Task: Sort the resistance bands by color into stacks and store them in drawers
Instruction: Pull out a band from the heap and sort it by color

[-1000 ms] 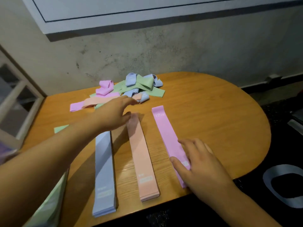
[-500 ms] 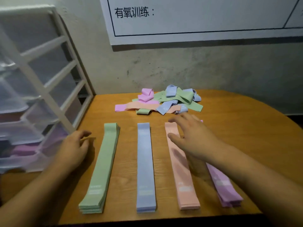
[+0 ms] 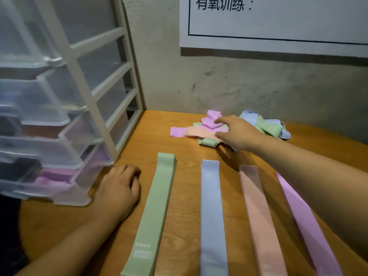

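Wooden table (image 3: 187, 196), viewed from above, carries four sorted stacks nearest the viewer, side by side and apart. From left they are the green stack (image 3: 153, 216), blue stack (image 3: 212, 216), peach stack (image 3: 258, 216) and pink stack (image 3: 304, 220), the last partly hidden by the right forearm. Left of the green stack the left hand (image 3: 117, 192) rests on the table, fingers loosely curled and holding nothing.

Farther off, the right hand (image 3: 237, 134) reaches over the unsorted pile (image 3: 268, 126) with fingers spread and extended, gripping nothing as yet. Its forefinger points at a folded pink band (image 3: 211, 118) and its thumb lies beside a flat peach band (image 3: 201, 132).

Likely faults:
- The pile's bands overlap and loop through one another, so lifting one may drag neighbours out or scatter them.
- The forearm crosses low above the peach and pink stacks and could push them askew.
- Peach and pink look alike in this dim light, so a band could land on the wrong stack.

At left the drawer unit (image 3: 89, 96), a white frame with translucent drawers, runs from near to the far wall (image 3: 239, 86). The lowest drawer (image 3: 65, 196) shows pink bands inside. What the drawers above it hold cannot be told through the blur. A poster (image 3: 278, 20) hangs on the wall beyond the pile
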